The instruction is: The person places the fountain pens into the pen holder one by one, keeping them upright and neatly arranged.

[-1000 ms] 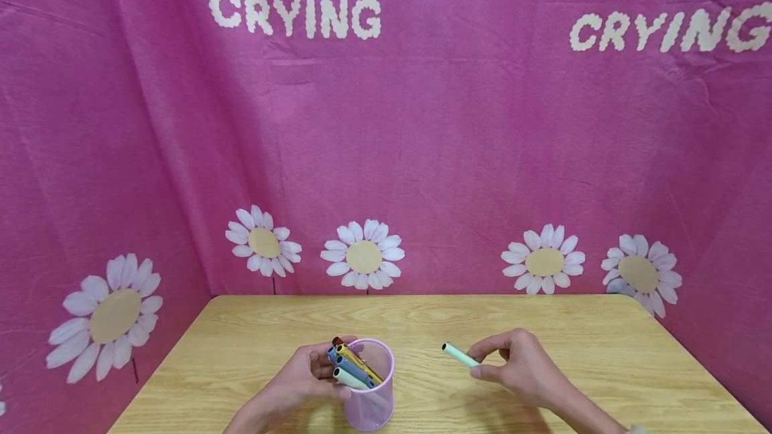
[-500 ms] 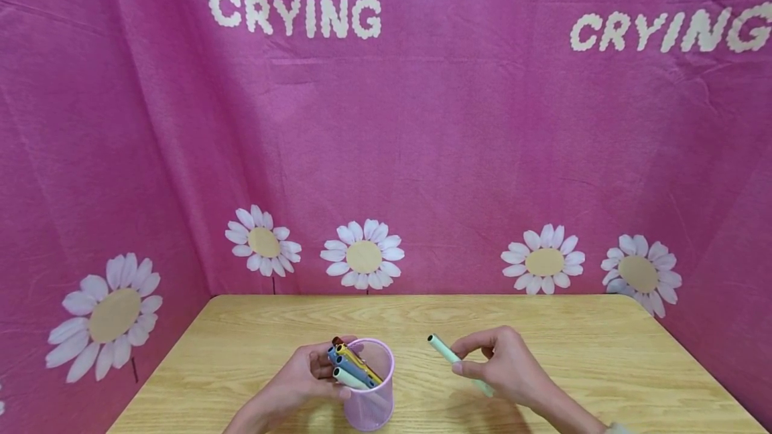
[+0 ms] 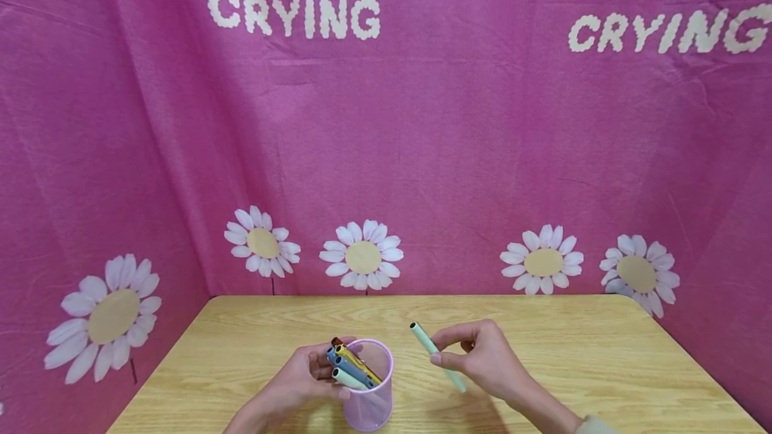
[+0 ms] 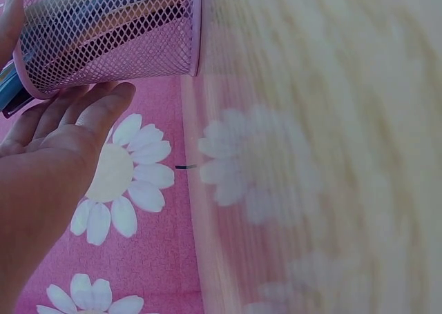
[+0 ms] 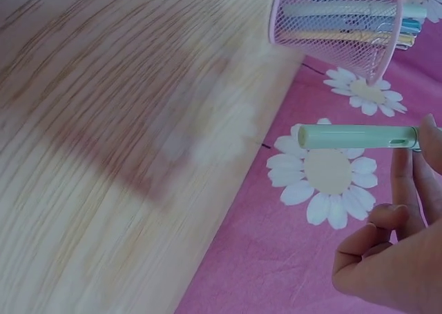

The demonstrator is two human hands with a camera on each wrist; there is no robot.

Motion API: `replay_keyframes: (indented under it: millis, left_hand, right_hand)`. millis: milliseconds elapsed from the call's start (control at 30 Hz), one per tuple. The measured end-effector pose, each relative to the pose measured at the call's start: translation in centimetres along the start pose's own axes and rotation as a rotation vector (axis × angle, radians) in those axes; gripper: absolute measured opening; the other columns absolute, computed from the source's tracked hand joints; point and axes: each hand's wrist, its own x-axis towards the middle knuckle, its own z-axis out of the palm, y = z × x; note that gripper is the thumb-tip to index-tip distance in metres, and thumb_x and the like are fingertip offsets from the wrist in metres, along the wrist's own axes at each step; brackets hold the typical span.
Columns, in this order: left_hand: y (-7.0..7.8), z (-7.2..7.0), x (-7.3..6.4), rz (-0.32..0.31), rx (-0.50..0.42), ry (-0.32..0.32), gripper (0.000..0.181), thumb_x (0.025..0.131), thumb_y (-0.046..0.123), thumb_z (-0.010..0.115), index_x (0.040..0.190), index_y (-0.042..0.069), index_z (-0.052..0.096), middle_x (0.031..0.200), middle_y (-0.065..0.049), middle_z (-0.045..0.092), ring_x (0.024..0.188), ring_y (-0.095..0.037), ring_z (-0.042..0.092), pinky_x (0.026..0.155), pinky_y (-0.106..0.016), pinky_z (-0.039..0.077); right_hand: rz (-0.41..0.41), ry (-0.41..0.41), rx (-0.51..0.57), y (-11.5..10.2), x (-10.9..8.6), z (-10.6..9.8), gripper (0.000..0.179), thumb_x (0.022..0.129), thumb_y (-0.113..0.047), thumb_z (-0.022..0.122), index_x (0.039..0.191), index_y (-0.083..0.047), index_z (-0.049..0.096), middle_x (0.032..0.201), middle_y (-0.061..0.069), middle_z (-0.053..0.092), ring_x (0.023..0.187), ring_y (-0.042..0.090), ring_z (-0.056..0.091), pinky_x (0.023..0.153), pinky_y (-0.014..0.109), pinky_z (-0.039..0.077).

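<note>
My left hand (image 3: 295,380) holds a pink mesh pen cup (image 3: 369,410), thumb on the near side and fingers at the far side. In it lean several pens: a yellow pen (image 3: 360,362), blue ones, a pale green pen (image 3: 350,379) and a dark-red end, all tilted toward my left hand. To the right of the cup, my right hand (image 3: 488,364) pinches a mint-green pen (image 3: 424,339) between thumb and fingers. This pen slants, its hollow end up and to the left. The right wrist view shows the pen body (image 5: 356,136) sticking out past the fingers.
Both hands work over a wood-grain table (image 3: 567,327). Behind it hangs a pink cloth (image 3: 446,153) printed with daisies and white lettering; the cloth also runs along both sides. A shadow of the right hand falls on the tabletop.
My right hand has moved left toward the cup with the mint-green pen, which has tipped more upright. My left hand and the cup stay in place.
</note>
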Motion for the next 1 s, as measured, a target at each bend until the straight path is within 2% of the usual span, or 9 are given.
replay_keyframes:
  millis: [167, 333, 500, 633, 1000]
  left_hand:
    - [0.1, -0.1, 0.1, -0.003, 0.019, 0.004, 0.074, 0.090, 0.003, 0.083, 0.153, -0.010, 0.046, 0.127, -0.018, 0.071, 0.105, -0.021, 0.066, 0.089, -0.028, 0.055]
    - [0.1, -0.1, 0.1, 0.005, 0.050, 0.005, 0.074, 0.089, 0.002, 0.083, 0.152, -0.009, 0.047, 0.119, -0.012, 0.073, 0.101, -0.018, 0.065, 0.087, -0.028, 0.055]
    - [0.1, -0.1, 0.1, -0.003, 0.033, 0.007, 0.075, 0.089, 0.001, 0.083, 0.153, -0.010, 0.046, 0.125, -0.016, 0.072, 0.105, -0.020, 0.067, 0.089, -0.028, 0.055]
    - [0.1, -0.1, 0.1, -0.019, 0.009, 0.012, 0.074, 0.089, 0.001, 0.083, 0.153, -0.010, 0.046, 0.128, -0.019, 0.071, 0.108, -0.023, 0.068, 0.091, -0.029, 0.055]
    - [-0.1, -0.1, 0.0, 0.005, 0.007, 0.002, 0.074, 0.090, 0.002, 0.083, 0.152, -0.011, 0.045, 0.128, -0.019, 0.070, 0.109, -0.022, 0.068, 0.091, -0.029, 0.056]
  right_hand:
    - [0.023, 0.014, 0.057, -0.6, 0.3, 0.6, 0.015, 0.081, -0.010, 0.090, 0.096, -0.010, 0.085, 0.090, 0.000, 0.078, 0.072, 0.011, 0.047, 0.063, 0.022, 0.035]
    - [-0.006, 0.029, 0.116, -1.3, 0.6, 1.4, 0.016, 0.081, -0.006, 0.090, 0.096, -0.005, 0.084, 0.092, 0.004, 0.079, 0.069, 0.007, 0.045, 0.061, 0.022, 0.034]
    - [-0.010, 0.034, 0.166, -2.0, 0.9, 2.1, 0.017, 0.081, -0.005, 0.089, 0.097, -0.003, 0.084, 0.092, 0.006, 0.079, 0.069, 0.008, 0.046, 0.061, 0.022, 0.034]
    - [0.008, 0.044, 0.195, -2.6, 1.2, 2.6, 0.018, 0.081, -0.005, 0.089, 0.099, -0.003, 0.084, 0.094, 0.006, 0.079, 0.078, 0.010, 0.054, 0.065, 0.022, 0.038]
    - [0.040, 0.078, 0.237, -4.3, 2.1, 3.3, 0.019, 0.083, -0.008, 0.089, 0.100, -0.003, 0.083, 0.096, 0.006, 0.079, 0.083, 0.012, 0.057, 0.069, 0.024, 0.041]
